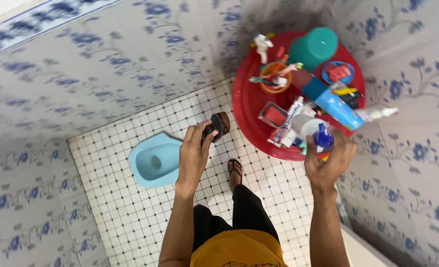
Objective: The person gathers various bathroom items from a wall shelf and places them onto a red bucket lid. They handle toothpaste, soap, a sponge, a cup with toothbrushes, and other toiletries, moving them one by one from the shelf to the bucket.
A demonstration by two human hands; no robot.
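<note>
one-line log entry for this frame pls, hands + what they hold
left hand: holds small dark round container | right hand: grips blue-and-white bottle | red round tray: crowded with toiletries | floor: blue squat toilet

Head view, steeply down, near hands

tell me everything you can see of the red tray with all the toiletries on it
The red tray is round, glossy and looks like plastic, with a raised rim. It sits up against the blue-flowered wall tiles, crowded with a teal cup, an orange cup of brushes, tubes and bottles. The right hand reaches its near edge, gripping a blue-wrapped item.
</note>
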